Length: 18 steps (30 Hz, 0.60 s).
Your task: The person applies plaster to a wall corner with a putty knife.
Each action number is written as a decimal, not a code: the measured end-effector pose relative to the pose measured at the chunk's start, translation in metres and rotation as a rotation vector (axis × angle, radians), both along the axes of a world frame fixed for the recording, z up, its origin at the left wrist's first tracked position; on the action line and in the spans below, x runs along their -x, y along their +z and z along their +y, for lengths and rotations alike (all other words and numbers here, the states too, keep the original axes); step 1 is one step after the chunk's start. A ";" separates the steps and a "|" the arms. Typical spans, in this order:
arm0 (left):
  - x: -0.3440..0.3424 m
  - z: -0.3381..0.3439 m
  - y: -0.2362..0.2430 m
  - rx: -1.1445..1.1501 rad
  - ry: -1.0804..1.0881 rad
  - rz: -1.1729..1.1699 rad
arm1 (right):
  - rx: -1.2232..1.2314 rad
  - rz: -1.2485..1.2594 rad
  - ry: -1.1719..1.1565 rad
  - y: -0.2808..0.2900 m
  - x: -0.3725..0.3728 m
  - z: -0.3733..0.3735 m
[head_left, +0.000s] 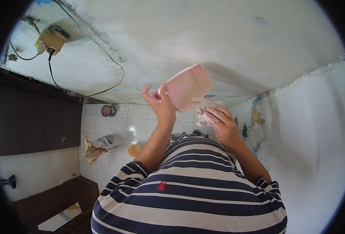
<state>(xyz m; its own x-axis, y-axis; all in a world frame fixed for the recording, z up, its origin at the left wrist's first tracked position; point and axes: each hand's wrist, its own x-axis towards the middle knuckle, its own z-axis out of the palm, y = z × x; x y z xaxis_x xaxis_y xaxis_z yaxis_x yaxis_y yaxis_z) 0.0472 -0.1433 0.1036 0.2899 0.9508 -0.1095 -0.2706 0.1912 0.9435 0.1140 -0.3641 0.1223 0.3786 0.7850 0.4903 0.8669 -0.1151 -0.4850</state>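
My left hand [163,103] grips a pink rectangular plastic tub [188,86] by its left side, thumb on the near edge. Whitish paste smears the tub's rim and inside. In my right hand [224,124] is a flat, putty-coated scraper [206,110], its far edge at the tub's lower right corner. My fingers are spread across the scraper's face, and paste marks the fingertips. Whether the scraper touches the tub, I cannot tell. Both are held up in front of my chest, close to the pale, patchy wall [231,35].
A power socket [49,42] with plugs and a looping black cable [123,74] is on the wall at left. On the tiled floor [137,113] stand a white paper-topped bucket [111,142], a yellowish cup [134,149] and a small dark tin [106,110]. Brown furniture [36,121] is at left; another wall [297,148] rises at right.
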 end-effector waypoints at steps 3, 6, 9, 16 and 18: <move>0.019 0.025 -0.010 -0.164 -0.063 0.132 | 0.011 0.039 -0.010 -0.003 -0.001 -0.012; 0.036 0.039 -0.011 -0.366 -0.126 0.132 | -0.136 0.217 -0.156 0.006 0.002 -0.009; 0.049 0.045 -0.010 -0.416 -0.145 0.170 | -0.179 0.195 -0.267 0.007 0.004 0.009; 0.065 0.056 -0.015 -0.187 -0.267 0.238 | -0.282 0.373 -0.250 -0.008 0.046 0.078; 0.068 0.059 -0.021 -0.142 -0.245 0.236 | -0.389 0.228 -0.214 -0.018 0.068 0.095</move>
